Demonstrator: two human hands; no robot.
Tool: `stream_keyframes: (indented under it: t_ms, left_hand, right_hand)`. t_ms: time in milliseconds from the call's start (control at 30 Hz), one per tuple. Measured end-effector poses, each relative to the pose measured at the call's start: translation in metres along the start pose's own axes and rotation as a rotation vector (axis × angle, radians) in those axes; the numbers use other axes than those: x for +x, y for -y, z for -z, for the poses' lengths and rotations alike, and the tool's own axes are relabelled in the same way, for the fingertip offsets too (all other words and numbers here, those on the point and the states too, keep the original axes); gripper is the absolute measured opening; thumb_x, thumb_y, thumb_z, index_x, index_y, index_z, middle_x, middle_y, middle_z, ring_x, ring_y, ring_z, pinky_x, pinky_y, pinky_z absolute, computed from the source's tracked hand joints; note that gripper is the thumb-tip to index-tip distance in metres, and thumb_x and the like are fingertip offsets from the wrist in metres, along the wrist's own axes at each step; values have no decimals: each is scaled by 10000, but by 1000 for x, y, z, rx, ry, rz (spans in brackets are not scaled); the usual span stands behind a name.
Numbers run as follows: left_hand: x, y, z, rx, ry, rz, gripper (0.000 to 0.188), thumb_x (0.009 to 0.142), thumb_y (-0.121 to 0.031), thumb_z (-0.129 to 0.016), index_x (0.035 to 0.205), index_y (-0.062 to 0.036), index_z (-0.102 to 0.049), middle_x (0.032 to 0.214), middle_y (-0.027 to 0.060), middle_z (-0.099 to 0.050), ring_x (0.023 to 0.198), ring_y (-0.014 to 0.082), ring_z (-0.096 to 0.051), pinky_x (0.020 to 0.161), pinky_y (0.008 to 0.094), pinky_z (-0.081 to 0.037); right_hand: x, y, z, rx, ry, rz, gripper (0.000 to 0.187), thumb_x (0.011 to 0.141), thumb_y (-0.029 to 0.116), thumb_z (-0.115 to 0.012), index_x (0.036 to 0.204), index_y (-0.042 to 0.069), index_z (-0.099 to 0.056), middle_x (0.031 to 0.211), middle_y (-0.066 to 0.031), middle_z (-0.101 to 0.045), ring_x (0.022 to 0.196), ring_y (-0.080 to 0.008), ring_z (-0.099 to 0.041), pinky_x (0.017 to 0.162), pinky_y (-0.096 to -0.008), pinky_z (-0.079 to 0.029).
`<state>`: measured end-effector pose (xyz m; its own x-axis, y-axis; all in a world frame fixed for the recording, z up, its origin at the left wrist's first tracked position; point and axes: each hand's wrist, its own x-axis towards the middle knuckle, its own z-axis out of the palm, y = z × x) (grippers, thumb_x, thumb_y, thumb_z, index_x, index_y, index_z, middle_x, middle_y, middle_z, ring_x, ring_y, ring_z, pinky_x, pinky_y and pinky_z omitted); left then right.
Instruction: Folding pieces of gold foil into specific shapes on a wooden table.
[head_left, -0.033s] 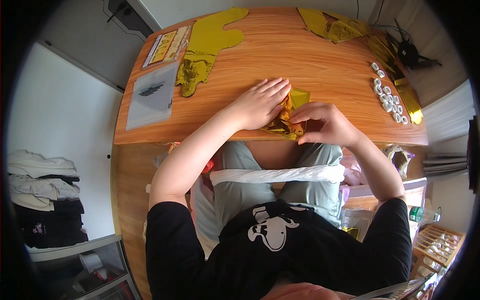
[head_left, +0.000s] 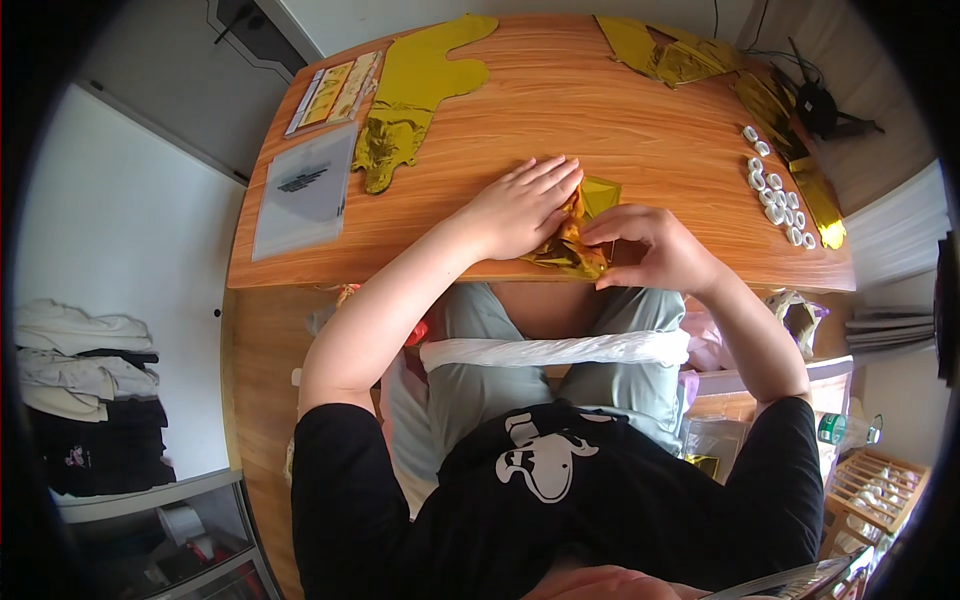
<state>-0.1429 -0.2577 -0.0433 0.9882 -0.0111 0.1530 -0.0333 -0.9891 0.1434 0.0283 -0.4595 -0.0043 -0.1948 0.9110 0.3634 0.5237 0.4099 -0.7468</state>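
A crinkled piece of shiny gold foil (head_left: 602, 192) lies at the near edge of the wooden table (head_left: 500, 120). My left hand (head_left: 520, 212) rests flat on its left side, fingers stretched out and pointing away from me. At the foil's right side is my right hand (head_left: 662, 250), its thumb and fingertips curved and held apart. Those fingertips touch or nearly touch the crumpled near part of the foil. Part of the foil is hidden under my left palm.
Larger gold foil pieces lie at the far left (head_left: 425, 75) and far right (head_left: 690, 62). Several small white rings (head_left: 775, 196) cluster on the right, near a black device with antennas (head_left: 815, 106). Clear plastic sheets (head_left: 300, 205) and a printed card (head_left: 333, 93) sit left.
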Motion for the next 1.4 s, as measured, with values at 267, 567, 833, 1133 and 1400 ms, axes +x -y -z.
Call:
stream_keyframes:
  t_ms: [267,567,833,1133,1400]
  left_hand:
    - [-1,1,-2,-2,-11,7,590,1091,-328,-408,1595,-48,-282,1660,160,-293,1545,317,-259,1267,467,-216]
    - [-2,3,-5,11,-32,-18,606,1076,-346,-414,1579,-24,-305,1652,169,-309,1539,317,-277,1262,473,-230]
    - [-2,0,-1,6,-22,-4,598,1085,-321,-429,1602,-67,-269,1666,154,-283,1543,318,-264,1265,464,-216]
    - [-1,-1,1,-43,-17,13,574,1086,-293,-431,1604,-101,-273,1668,137,-285,1545,313,-258,1267,460,-215]
    - [0,-2,3,-45,-36,4,555,1065,-247,-398,1582,-56,-326,1651,174,-308,1533,311,-290,1259,464,-244]
  right_hand:
    - [4,13,-6,-99,-25,-30,344,741,-40,-775,1079,12,-742,1214,-170,-691,1106,-341,-673,950,-419,-551]
    - [2,-7,-2,-534,9,162,297,732,11,-762,1027,35,-741,1046,-102,-736,1028,-311,-683,905,-424,-555]
    - [1,-9,-8,-391,-54,1,247,783,29,-748,1027,-2,-725,966,-157,-717,920,-345,-687,849,-425,-554]
    - [15,4,-14,-306,-264,-149,171,923,128,-728,949,-38,-698,803,-168,-688,700,-288,-635,678,-356,-522]
    - [20,3,-19,-150,-293,-470,221,929,174,-740,952,-39,-687,746,-140,-688,662,-193,-647,652,-338,-521]
